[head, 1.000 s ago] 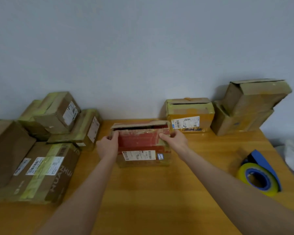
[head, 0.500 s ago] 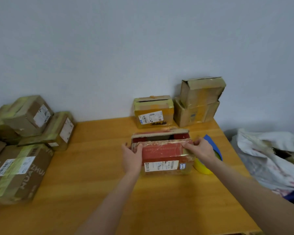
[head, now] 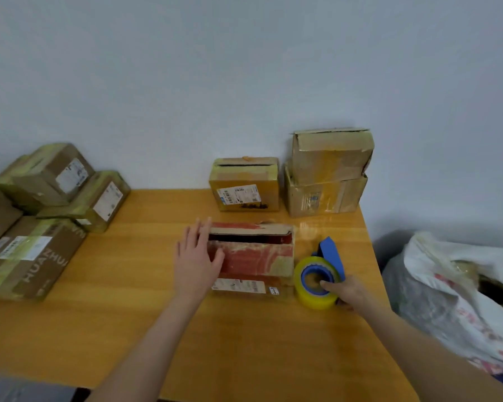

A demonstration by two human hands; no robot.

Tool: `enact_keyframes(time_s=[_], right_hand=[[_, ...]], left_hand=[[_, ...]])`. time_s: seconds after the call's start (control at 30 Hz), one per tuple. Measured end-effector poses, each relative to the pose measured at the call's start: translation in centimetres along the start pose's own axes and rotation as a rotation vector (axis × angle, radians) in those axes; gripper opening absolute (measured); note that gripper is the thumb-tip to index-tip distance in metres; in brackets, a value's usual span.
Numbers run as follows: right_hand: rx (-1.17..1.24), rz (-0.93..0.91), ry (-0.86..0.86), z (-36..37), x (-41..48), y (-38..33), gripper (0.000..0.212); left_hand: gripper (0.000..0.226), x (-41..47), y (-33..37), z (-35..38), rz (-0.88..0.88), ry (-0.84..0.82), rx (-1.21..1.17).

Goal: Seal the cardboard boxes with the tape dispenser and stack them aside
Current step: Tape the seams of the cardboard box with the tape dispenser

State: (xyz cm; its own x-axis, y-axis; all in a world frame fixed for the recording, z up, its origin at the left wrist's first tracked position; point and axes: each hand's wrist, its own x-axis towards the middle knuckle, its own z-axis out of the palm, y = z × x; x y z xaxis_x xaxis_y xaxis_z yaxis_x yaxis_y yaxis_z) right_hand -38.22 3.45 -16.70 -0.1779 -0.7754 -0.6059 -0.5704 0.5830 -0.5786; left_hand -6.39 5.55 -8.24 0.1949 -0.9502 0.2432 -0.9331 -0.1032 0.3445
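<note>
Centre of frame: red box (head: pixel 253 256) lying on the wooden table (head: pixel 128 300), top flaps not closed, with a dark gap along its upper edge; the inside is too dark to read. White label on its near face, print too small to make out. Left hand (head: pixel 196 258) lies flat on the box's left end, fingers straight and spread, covering that corner. Right hand (head: pixel 347 291), centre right, grips the tape dispenser (head: pixel 317 281), which sits just beside the box's right end; one digit is hooked into the roll's blue core, the other fingers are hidden behind the yellow roll. The hands are apart, with the box between them. Upper centre against the wall: labelled box (head: pixel 244 187), its top slit open. Right of it, two stacked boxes (head: pixel 328 172), the upper one tilted. Left edge: pile of taped boxes (head: pixel 41 221), partly cut off by the frame. Lower right: white bag (head: pixel 453 288), contents unclear, also cropped.
</note>
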Motion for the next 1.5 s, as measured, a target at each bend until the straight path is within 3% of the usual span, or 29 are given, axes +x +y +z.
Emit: enact_keyframes(time_s=[0.1, 0.2, 0.33, 0.43, 0.5, 0.6, 0.7, 0.87, 0.97, 1.13, 1.2, 1.27, 1.33, 1.37, 1.43, 1.5], right_hand=[[0.009, 0.016, 0.013, 0.8, 1.3, 0.3, 0.027], [0.055, 0.066, 0.031, 0.4, 1.6, -0.6, 0.021], [0.26, 0.128, 0.062, -0.2, 1.2, -2.6, 0.038], [0.396, 0.142, 0.014, -1.2, 0.2, -3.9, 0.025], [0.475, 0.099, 0.05, -2.8, -0.5, -5.1, 0.017], [0.527, -0.04, 0.178, -6.1, -2.3, -8.0, 0.044], [0.529, -0.248, 0.257, -8.2, -5.1, -11.6, 0.049], [0.393, -0.528, 0.066, -6.5, -10.1, -18.2, 0.052], [0.21, -0.608, -0.104, -3.3, -11.4, -20.7, 0.046], [0.0, -0.667, -0.255, 0.6, -10.6, -20.6, 0.053], [0.002, -0.673, -0.277, 0.5, -9.9, -20.4, 0.053], [0.022, -0.67, -0.3, 0.1, -9.3, -20.2, 0.054], [0.033, -0.67, -0.313, -0.2, -8.9, -19.9, 0.056], [0.032, -0.671, -0.315, -0.3, -8.8, -19.8, 0.057], [0.012, -0.681, -0.321, -0.3, -8.5, -19.6, 0.058], [-0.006, -0.694, -0.326, -0.3, -8.3, -19.7, 0.058]], left_hand=[[0.049, 0.1, -0.2, 0.9, 0.018, -0.127, 0.058], [0.044, -0.2, -0.5, 1.3, 0.025, -0.096, 0.066], [0.044, 0.0, -0.6, 1.0, 0.021, -0.124, 0.091], [0.044, 0.2, -0.7, 0.7, 0.024, -0.148, 0.103], [0.044, 0.4, -1.0, 0.6, 0.027, -0.166, 0.095], [0.044, 0.6, -1.4, 0.5, 0.044, -0.184, 0.069], [0.044, 0.6, -1.8, 0.5, 0.062, -0.162, 0.056], [0.035, 0.6, -2.5, 0.4, 0.099, -0.097, -0.024], [0.029, 0.7, -2.6, 0.3, 0.1, -0.088, -0.089], [0.022, 2.0, -3.5, -0.5, 0.117, -0.132, -0.231], [0.023, 2.7, -3.8, -1.6, -0.019, -0.096, -0.304], [0.027, 3.6, -3.7, -3.2, -0.255, -0.072, -0.658], [0.036, 4.2, -2.9, -4.6, -0.506, -0.232, -1.048], [0.044, 4.6, -2.5, -5.0, -0.574, -0.352, -1.124], [0.059, 5.0, -1.8, -5.5, -0.64, -0.53, -1.179], [0.056, 5.3, -1.5, -5.7, -0.643, -0.562, -1.18]])
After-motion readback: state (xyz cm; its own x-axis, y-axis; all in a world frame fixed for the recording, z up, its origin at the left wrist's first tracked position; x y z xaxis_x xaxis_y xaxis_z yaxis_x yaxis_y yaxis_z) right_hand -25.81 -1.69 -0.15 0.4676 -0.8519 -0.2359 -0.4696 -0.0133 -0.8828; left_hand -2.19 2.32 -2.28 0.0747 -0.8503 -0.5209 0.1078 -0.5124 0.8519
